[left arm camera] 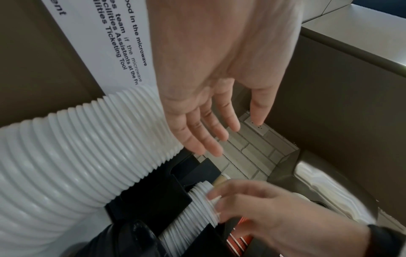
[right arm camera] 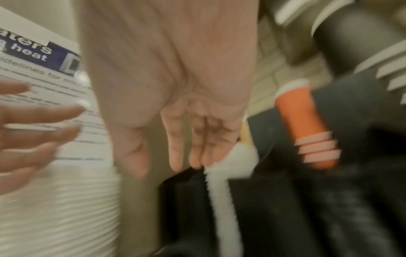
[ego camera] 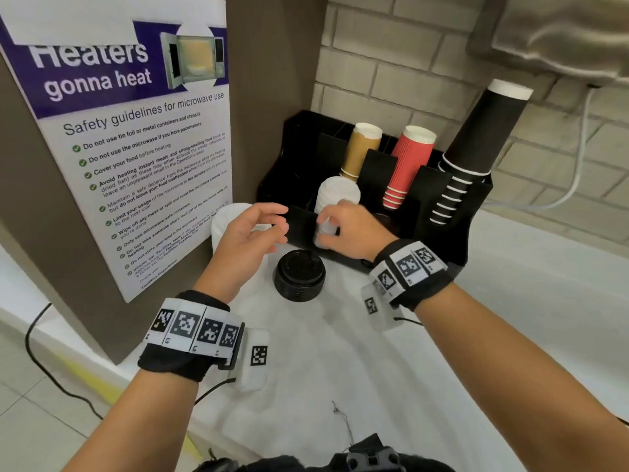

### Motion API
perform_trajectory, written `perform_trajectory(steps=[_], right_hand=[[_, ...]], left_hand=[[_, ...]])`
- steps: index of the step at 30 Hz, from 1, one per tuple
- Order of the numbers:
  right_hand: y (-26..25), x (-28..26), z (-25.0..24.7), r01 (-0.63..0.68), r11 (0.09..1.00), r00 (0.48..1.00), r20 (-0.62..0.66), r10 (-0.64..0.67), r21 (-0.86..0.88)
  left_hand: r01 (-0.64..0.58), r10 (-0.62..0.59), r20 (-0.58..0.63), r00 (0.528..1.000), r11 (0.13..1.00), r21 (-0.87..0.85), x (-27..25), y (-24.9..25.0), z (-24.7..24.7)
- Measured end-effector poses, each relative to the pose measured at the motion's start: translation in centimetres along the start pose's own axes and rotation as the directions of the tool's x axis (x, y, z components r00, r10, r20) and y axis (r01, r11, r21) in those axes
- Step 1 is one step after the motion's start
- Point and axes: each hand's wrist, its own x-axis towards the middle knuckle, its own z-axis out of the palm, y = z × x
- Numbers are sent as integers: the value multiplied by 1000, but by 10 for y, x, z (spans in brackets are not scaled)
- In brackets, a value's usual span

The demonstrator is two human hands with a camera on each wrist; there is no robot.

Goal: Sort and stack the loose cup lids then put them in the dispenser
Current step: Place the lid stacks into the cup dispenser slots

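On counter — two white lid stacks point(ego camera: 335, 194), one black lid stack point(ego camera: 299, 275).

The dispenser point(ego camera: 473, 212) is black. Two lid stacks point(ego camera: 335, 194) are white and finely ribbed; a third point(ego camera: 299, 275) is glossy black. Cups come in tan point(ego camera: 360, 151), ridged red point(ego camera: 410, 165) and black point(ego camera: 476, 137) with white rims. The poster point(ego camera: 136, 148) is white with a purple header, black text and green ticks. The wristbands point(ego camera: 190, 338) are black with black-and-white square markers.

microwave poster point(ego camera: 136, 148), paper cups point(ego camera: 408, 165)
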Motion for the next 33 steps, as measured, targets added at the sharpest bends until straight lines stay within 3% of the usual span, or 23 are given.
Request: perform_trajectory(steps=[3, 6, 11, 15, 18, 22, 26, 30, 33], right_hand=[[-13, 5, 26, -22, 1000, 938, 347, 25, -13], [-15, 9, 49, -72, 996, 890, 447, 89, -56], [-11, 14, 65, -64, 996, 872, 482, 82, -54], [-8, 16, 65, -52, 999, 905, 423, 44, 7], [-4, 16, 48, -49, 984, 945, 328, -10, 171], [-3, 2, 11, -33, 837, 992, 123, -41, 546], [-19, -25, -11, -44, 559, 994, 93, -60, 828], [-25, -46, -9, -49, 374, 995, 76, -58, 926], [-17, -58, -10, -62, 361, 996, 79, -32, 931]], left_hand=[[3, -3, 4, 1000, 1000, 3, -1, 0, 1], [3, -3, 9, 1000, 1000, 10, -1, 0, -2], [0, 0, -3, 1000, 1000, 13, -2, -3, -9], [6, -6, -5, 1000, 1000, 7, -3, -3, -11], [-2, 2, -6, 1000, 1000, 4, -2, -4, -11], [-41, 38, 28, 999, 996, 85, 0, -11, -3], [-38, 33, 162, 986, 999, 27, 0, -15, 15], [-72, 87, 248, 965, 995, -70, 2, -14, 24], [-56, 82, 286, 955, 993, -99, 1, -12, 24]])
